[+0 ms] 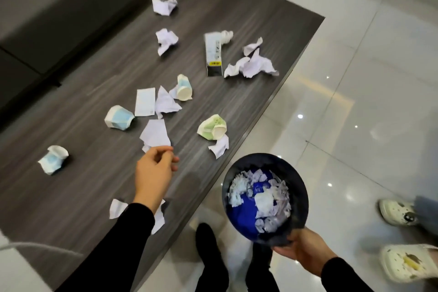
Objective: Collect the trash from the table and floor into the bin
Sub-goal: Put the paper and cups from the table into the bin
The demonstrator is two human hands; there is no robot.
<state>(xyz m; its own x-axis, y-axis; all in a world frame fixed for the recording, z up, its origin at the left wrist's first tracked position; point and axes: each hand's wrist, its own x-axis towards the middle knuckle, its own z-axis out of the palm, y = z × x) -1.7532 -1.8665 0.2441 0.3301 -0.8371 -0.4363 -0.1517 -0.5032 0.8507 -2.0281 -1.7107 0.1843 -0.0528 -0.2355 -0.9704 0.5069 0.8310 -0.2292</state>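
My right hand [302, 248] grips the rim of a dark round bin [297, 187] with a blue liner, held beside the table's near edge and partly filled with paper scraps. My left hand [155, 168] hovers over the dark wooden table [99, 185], fingers loosely curled and empty, just below a flat white paper piece [155, 134]. Crushed paper cups lie around: a green one [212, 127], a blue one [118, 117], another blue one [53, 159] and one [182, 87] further back. Crumpled papers [251, 64] and a small carton [213, 54] sit at the far side.
A torn paper [117, 207] lies partly under my left forearm. A grey sofa [59, 7] runs along the table's left side. On the glossy tiled floor [355, 102], another person's feet in white clogs [398, 211] stand at the right. My own legs are below.
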